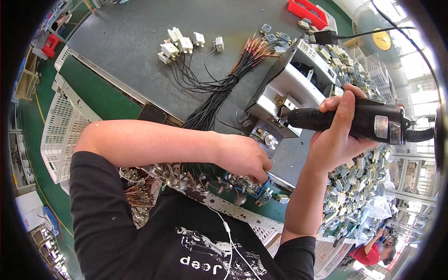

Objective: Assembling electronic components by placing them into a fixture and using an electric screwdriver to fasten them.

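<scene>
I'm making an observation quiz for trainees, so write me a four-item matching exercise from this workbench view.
1. Black cylindrical power tool
2. Bundle of thin black cables
3. Long red plastic bin
4. Bare left hand

A. At the picture's top edge, right of centre
B. Nearest the blue tray
C. Gripped by the right hand
D. Copper-coloured ends fanned over the dark grey tabletop

Pairs: 1-C, 2-D, 3-A, 4-B

A black T-shirt [163, 238] — with elbow-length sleeves [99, 196] and a distressed white chest print [210, 243] — hung beneath a thin white Y-split cord [227, 227].
</scene>
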`<act>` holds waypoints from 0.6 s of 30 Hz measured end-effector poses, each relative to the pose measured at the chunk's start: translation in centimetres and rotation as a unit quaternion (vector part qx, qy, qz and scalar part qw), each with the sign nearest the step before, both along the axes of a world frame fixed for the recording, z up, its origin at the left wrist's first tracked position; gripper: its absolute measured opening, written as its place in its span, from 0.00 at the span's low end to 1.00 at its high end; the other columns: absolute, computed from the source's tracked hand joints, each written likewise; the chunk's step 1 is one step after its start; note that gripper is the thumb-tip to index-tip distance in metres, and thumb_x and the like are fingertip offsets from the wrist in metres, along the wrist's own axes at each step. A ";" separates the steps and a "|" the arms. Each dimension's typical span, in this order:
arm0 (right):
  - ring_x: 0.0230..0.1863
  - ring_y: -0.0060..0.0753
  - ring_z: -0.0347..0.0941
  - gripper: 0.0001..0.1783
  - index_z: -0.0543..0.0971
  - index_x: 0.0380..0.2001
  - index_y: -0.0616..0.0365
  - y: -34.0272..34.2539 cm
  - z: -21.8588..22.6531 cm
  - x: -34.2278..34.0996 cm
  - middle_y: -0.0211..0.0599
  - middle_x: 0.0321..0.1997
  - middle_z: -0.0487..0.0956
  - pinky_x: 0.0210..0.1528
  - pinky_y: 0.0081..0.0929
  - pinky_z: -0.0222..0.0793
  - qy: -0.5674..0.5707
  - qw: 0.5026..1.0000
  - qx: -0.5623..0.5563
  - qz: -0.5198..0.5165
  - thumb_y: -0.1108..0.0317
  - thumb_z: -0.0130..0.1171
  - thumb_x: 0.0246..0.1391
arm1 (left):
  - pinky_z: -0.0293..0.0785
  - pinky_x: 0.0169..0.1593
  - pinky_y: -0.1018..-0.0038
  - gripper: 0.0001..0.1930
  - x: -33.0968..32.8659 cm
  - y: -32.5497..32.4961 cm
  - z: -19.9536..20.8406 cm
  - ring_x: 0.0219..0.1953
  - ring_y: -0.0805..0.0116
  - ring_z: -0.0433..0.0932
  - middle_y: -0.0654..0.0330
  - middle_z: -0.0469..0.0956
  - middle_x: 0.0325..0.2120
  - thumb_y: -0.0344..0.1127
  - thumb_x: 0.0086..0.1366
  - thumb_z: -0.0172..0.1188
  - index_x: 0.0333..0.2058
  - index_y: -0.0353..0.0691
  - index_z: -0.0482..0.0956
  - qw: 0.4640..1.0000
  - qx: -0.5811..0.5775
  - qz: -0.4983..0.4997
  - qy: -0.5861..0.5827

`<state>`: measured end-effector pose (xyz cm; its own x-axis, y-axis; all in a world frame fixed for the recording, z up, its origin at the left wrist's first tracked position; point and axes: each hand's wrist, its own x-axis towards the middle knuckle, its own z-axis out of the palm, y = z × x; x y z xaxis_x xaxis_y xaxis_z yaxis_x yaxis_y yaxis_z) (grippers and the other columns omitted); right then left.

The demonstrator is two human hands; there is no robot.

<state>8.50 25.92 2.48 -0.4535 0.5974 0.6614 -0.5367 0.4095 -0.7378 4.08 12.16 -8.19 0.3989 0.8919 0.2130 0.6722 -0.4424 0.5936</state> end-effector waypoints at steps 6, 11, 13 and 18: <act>0.23 0.25 0.74 0.54 0.34 0.76 0.47 1.2 0.9 -0.4 0.54 0.43 0.79 0.29 0.26 0.75 -0.036 0.978 0.037 0.204 0.85 0.55 0.59 | 0.77 0.42 0.59 0.10 -0.4 -0.4 0.8 0.40 0.54 0.80 0.56 0.77 0.34 0.32 0.61 0.58 0.42 0.45 0.79 0.999 -0.005 0.024 -0.027; 0.24 0.24 0.74 0.53 0.35 0.76 0.46 0.2 0.4 -0.3 0.55 0.44 0.79 0.29 0.26 0.75 -0.060 0.993 0.015 0.104 0.84 0.55 0.60 | 0.78 0.41 0.59 0.08 -1.4 -1.1 1.9 0.37 0.52 0.82 0.57 0.80 0.32 0.31 0.58 0.58 0.37 0.43 0.81 0.984 0.081 0.152 -0.050; 0.23 0.24 0.74 0.53 0.35 0.76 0.45 -0.2 0.6 -0.1 0.54 0.43 0.80 0.29 0.26 0.75 -0.036 0.996 0.013 0.077 0.84 0.55 0.60 | 0.78 0.41 0.60 0.08 -2.2 -1.2 3.2 0.37 0.53 0.82 0.58 0.81 0.31 0.31 0.56 0.60 0.36 0.44 0.82 0.963 0.104 0.248 -0.017; 0.21 0.25 0.73 0.50 0.36 0.75 0.46 -0.7 0.8 2.6 0.56 0.42 0.80 0.29 0.27 0.75 -0.072 0.994 -0.010 0.082 0.83 0.54 0.61 | 0.73 0.42 0.63 0.06 -2.8 -1.4 2.0 0.36 0.60 0.81 0.63 0.80 0.27 0.38 0.58 0.64 0.31 0.45 0.79 0.938 0.096 0.327 0.060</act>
